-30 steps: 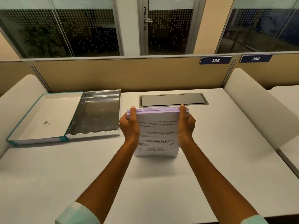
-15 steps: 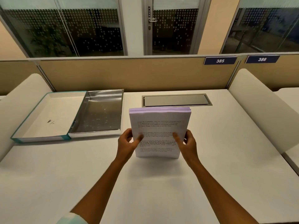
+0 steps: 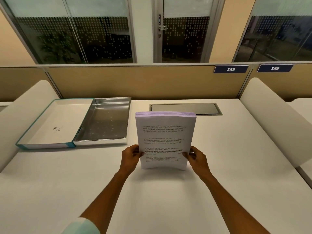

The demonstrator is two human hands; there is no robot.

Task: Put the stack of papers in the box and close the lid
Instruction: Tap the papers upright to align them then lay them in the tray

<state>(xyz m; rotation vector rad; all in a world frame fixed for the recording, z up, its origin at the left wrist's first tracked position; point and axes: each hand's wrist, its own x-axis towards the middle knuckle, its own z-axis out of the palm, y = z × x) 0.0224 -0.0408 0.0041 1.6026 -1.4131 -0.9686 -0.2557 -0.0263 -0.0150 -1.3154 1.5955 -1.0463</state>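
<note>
My left hand (image 3: 130, 156) & right hand (image 3: 196, 157) pinch paper stack (image 3: 164, 141) low; floppy, prob. heavy-ish, support underneath.

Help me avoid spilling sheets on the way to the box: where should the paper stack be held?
Grip the stack of papers at its two long side edges, low down, one hand per side, as the left hand and right hand do now. It stands upright and loose, so probably squeezing from both sides keeps the sheets aligned.
</note>
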